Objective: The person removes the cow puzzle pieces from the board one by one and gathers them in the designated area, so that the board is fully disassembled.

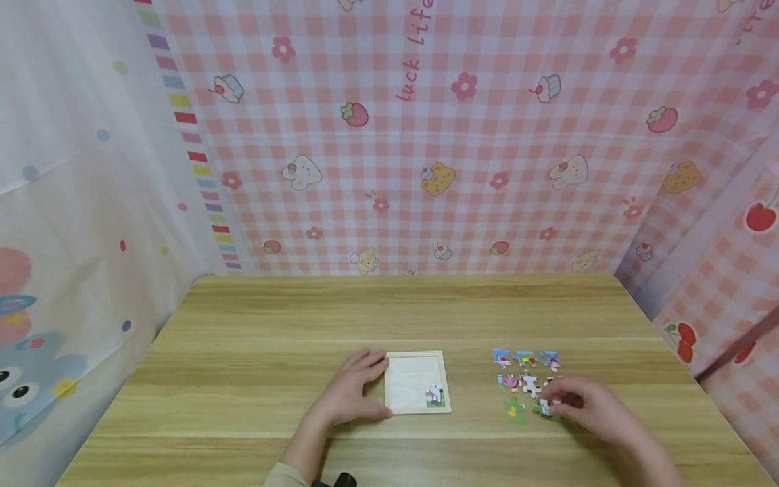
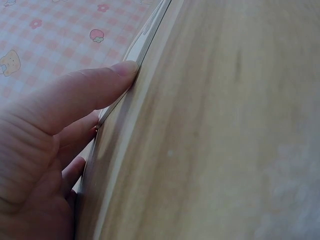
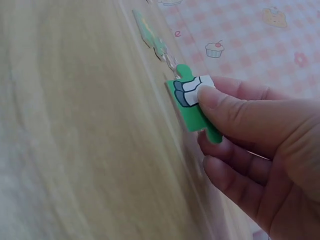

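A square wooden puzzle tray (image 1: 404, 385) lies on the table, with one puzzle piece (image 1: 435, 396) in its near right corner. My left hand (image 1: 353, 393) holds the tray at its left side, thumb at the near corner and fingers at the far one. In the left wrist view the thumb (image 2: 100, 90) presses on the tray's thin edge. My right hand (image 1: 587, 406) pinches a green puzzle piece (image 3: 190, 107) showing white legs with grey hooves, between thumb and fingers. It is tilted close over the table at the near right of the loose pieces.
Several loose puzzle pieces (image 1: 528, 384) lie in rough rows right of the tray; the right hand partly hides one. A yellow-and-green piece (image 1: 515, 410) lies just left of that hand. A black object (image 1: 343, 480) shows at the near edge. Patterned curtains (image 1: 414, 203) stand behind the wooden table (image 1: 292, 318).
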The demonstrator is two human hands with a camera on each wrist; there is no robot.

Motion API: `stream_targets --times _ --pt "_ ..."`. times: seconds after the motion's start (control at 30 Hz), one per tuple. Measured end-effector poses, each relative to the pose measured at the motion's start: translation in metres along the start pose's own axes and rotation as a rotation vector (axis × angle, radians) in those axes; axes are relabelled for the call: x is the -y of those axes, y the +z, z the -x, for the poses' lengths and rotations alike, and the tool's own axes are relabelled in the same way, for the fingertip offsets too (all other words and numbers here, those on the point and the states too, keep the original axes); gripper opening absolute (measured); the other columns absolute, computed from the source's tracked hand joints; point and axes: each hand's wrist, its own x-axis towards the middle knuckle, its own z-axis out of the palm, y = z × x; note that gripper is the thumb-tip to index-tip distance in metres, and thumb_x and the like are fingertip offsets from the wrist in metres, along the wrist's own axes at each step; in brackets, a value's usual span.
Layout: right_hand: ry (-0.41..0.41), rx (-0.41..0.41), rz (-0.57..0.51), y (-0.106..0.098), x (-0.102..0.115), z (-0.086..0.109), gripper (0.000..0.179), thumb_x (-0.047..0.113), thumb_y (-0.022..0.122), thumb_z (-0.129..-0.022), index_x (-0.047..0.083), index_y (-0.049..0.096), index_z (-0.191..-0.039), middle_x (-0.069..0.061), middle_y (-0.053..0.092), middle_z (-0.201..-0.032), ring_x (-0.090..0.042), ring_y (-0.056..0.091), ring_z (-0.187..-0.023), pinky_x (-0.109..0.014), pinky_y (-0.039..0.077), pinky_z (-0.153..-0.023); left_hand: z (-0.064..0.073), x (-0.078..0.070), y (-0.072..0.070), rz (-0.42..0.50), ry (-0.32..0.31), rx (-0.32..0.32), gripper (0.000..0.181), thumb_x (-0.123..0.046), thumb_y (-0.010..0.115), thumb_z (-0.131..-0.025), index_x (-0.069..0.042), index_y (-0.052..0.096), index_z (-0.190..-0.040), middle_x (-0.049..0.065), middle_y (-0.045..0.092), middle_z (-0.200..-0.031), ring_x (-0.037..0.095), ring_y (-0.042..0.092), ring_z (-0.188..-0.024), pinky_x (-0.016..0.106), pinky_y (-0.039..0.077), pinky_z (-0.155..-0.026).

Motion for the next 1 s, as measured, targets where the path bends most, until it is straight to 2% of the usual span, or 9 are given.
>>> stream_targets --times 0.43,1.0 --pt "-0.018 0.014 0.061 0.003 -0.002 -0.003 0.021 0.006 0.082 -0.077 0.017 0.071 -0.092 0.014 0.059 -0.082 0.001 0.05 -0.07 -0.022 0.044 -0.055 0.0 0.001 0.0 0.009 0.002 -0.003 0.09 -0.033 0.087 -0.072 0.001 0.048 -0.144 0.012 0.037 -0.155 0.039 0.017 -0.147 0.06 0.008 -0.116" --pt "0.011 -0.034 0.093 0.004 0.008 -0.005 0.023 0.007 0.083 -0.076 0.02 0.073 -0.092 0.014 0.059 -0.086 0.001 0.051 -0.074 -0.021 0.045 -0.059 0.002 0.002 0.001 0.002 0.002 -0.002 0.089 -0.034 0.086 -0.072 -0.001 0.048 -0.145 0.01 0.037 -0.156 0.038 0.018 -0.147 0.061 0.012 -0.116"
